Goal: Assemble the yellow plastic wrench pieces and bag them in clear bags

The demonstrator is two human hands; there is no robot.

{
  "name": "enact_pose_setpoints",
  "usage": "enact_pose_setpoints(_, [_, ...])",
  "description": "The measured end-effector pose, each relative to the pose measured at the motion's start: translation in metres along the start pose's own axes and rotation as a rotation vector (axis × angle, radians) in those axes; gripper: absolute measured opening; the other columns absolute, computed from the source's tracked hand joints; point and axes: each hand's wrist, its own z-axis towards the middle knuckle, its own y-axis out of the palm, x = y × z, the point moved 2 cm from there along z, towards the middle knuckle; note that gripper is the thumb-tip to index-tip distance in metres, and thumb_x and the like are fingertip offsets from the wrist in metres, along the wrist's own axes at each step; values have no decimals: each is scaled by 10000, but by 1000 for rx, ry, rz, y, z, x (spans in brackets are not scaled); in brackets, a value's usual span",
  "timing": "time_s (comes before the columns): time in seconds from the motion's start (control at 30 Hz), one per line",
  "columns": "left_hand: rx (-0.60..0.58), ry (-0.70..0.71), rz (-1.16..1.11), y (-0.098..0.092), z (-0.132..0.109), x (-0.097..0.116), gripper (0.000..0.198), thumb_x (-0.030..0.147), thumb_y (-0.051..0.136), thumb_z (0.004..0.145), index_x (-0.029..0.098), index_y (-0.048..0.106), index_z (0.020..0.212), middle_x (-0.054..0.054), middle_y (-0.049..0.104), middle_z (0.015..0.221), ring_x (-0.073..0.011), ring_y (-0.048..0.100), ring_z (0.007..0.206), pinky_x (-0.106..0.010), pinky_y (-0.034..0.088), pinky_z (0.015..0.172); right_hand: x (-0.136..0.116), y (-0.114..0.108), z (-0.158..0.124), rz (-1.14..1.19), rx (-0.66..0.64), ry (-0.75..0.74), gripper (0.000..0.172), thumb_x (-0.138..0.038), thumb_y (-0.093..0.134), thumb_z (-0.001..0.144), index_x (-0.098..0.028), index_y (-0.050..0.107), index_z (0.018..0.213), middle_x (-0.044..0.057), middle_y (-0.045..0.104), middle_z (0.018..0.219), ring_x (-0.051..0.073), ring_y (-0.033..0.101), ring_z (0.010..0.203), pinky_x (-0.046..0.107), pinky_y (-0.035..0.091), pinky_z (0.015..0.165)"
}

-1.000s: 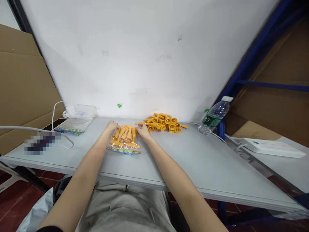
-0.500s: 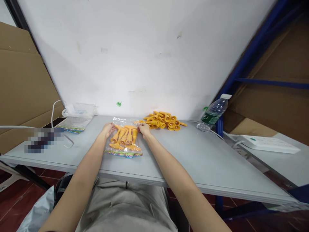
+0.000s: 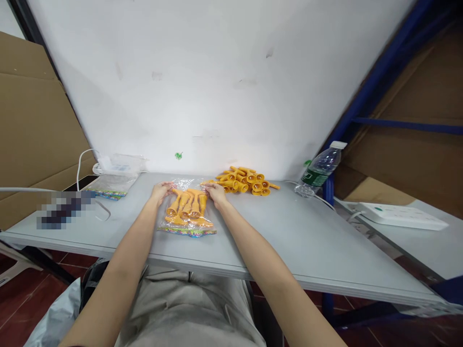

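A clear plastic bag [image 3: 186,232] with a colourful printed strip along its near edge lies on the grey table. Inside it are several orange plastic pieces [image 3: 187,205], each with a cup-shaped end. My left hand [image 3: 161,193] pinches the bag's far left corner between thumb and fingers. At the far right corner, my right hand [image 3: 216,193] grips the film in the same way. Just beyond my right hand rests a pile of loose orange pieces [image 3: 249,180] of the same kind, against the white wall.
A tilted water bottle [image 3: 320,168] leans at the back right. Beyond the table's right edge is a white power strip [image 3: 401,215]. More flat clear bags [image 3: 115,183] lie at the back left, near white cables and a blurred-out dark object [image 3: 63,210]. Cardboard [image 3: 36,120] stands at the left.
Both hands keep hold of the bag's far corners. The bag and the pieces in it have shifted very slightly to the right, and its far edge lies a little differently.
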Motion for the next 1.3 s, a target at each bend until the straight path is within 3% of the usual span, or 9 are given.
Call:
enact_pose_setpoints(0.27, [-50,90,95,0,-2,1,118,40,660,662,128,606,605,-43,678,667,-121,637,645,-269,519,721,0,-1,-1,-35,33,-2,121,-100,470,640,-216,502,623,3,636,622,154,593,598,246,458,542])
enact_pose_setpoints(0.47, [-44,227,290,2,-1,0,175,41,545,668,158,563,540,-2,618,610,-112,579,572,-261,498,657,-8,-6,-3,-446,46,-255,181,-51,401,628,-221,460,609,-9,563,631,161,533,659,263,415,654])
enact_pose_setpoints(0.63, [-70,349,520,0,-1,-1,190,67,465,671,186,559,555,4,615,613,-126,568,552,-252,457,641,-12,-10,-6,-769,-11,-425,253,10,388,623,-222,478,671,0,525,649,176,485,667,268,371,652])
enact_pose_setpoints(0.87, [-72,535,693,1,-8,7,200,75,447,632,206,570,545,-11,612,624,-152,562,639,-253,452,704,-16,-8,-8,-1051,-77,-434,264,19,411,737,-200,553,776,70,624,800,202,554,757,279,374,681])
enact_pose_setpoints(0.97, [-88,585,701,3,-10,8,185,96,450,622,202,560,517,-15,621,654,-151,559,654,-261,469,724,-19,-8,-9,-1049,-82,-385,188,-85,412,844,-181,565,791,99,649,842,205,584,790,278,387,705])
enact_pose_setpoints(1.07, [-97,530,641,4,-8,5,168,135,456,643,192,572,535,-16,620,648,-149,573,658,-256,485,692,-19,-8,-8,-960,-69,-347,176,-203,436,890,-187,526,740,77,640,796,184,578,758,266,393,690])
enact_pose_setpoints(1.17, [-87,421,488,5,-7,2,153,193,467,705,184,529,565,-13,609,631,-136,587,637,-219,479,593,-14,-11,-3,-831,-46,-299,153,-213,529,832,-205,465,693,28,605,728,163,558,713,253,402,663])
enact_pose_setpoints(1.3, [7,294,360,8,-8,1,131,302,546,796,197,472,770,22,606,634,-120,606,559,-181,407,465,-5,-15,4,-589,-64,-206,153,-121,545,746,-221,430,759,-39,541,674,128,519,596,231,410,575])
